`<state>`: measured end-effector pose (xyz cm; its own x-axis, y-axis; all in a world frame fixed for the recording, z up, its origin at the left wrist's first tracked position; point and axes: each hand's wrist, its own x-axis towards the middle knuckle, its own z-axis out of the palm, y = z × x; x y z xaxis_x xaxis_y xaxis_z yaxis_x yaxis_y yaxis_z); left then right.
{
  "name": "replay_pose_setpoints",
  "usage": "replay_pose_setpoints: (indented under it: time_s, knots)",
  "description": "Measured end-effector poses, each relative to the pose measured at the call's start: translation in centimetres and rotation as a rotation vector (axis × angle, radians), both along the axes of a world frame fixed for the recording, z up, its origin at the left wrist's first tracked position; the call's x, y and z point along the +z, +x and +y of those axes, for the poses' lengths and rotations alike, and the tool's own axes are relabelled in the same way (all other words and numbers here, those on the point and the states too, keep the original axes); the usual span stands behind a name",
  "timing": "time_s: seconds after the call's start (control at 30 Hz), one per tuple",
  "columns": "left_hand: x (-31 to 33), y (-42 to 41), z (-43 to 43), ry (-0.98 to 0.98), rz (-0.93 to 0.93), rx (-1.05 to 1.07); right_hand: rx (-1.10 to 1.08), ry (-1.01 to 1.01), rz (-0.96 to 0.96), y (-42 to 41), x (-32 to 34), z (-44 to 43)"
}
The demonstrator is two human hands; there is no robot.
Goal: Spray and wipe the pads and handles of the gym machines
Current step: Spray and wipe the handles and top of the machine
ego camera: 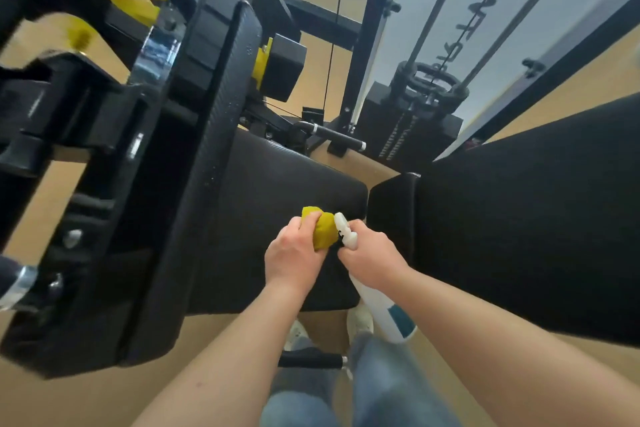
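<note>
Both hands full. L hand (294, 253) fisted round balled cloth (320, 230), R hand (370, 255) wrapped on bottle (381, 305) neck, nozzle (343, 227) right at cloth, both just over seat pad (277, 191) near its front edge. Cloth looks soft, light, squashes easy, so keep it bunched in palm. Bottle prob rigid plastic, light-ish, maybe slick if wet; hold at neck, finger on trigger.
</note>
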<state>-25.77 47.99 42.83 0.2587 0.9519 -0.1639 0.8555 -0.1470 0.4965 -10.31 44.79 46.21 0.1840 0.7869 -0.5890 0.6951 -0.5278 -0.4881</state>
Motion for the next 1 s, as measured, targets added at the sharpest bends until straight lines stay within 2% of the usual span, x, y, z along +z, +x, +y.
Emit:
replay_pose_setpoints:
  time_s: [0.13, 0.27, 0.47, 0.67, 0.83, 1.0]
  knots:
    - [-0.5, 2.6, 1.9, -0.038, -0.056, 0.107, -0.035, 0.022, 0.076, 1.3, -1.2, 3.9]
    - [-1.3, 4.2, 5.1, -0.049, -0.015, 0.167, -0.061, 0.013, 0.152, 3.6, -3.1, 8.7]
    - [-4.8, 6.9, 13.3, -0.065, 0.037, 0.234, -0.104, -0.053, 0.313, 7.5, -8.5, 18.0]
    - [-8.3, 8.7, 21.9, -0.013, 0.052, 0.300, -0.129, -0.095, 0.337, 9.8, -13.4, 24.2]
    - [-9.5, 8.8, 26.0, 0.014, 0.118, 0.266, -0.253, -0.118, 0.411, 10.5, -15.0, 26.4]
    - [-10.5, 9.6, 29.1, 0.041, 0.165, 0.172, -0.340, -0.194, 0.390, 10.9, -15.9, 26.9]
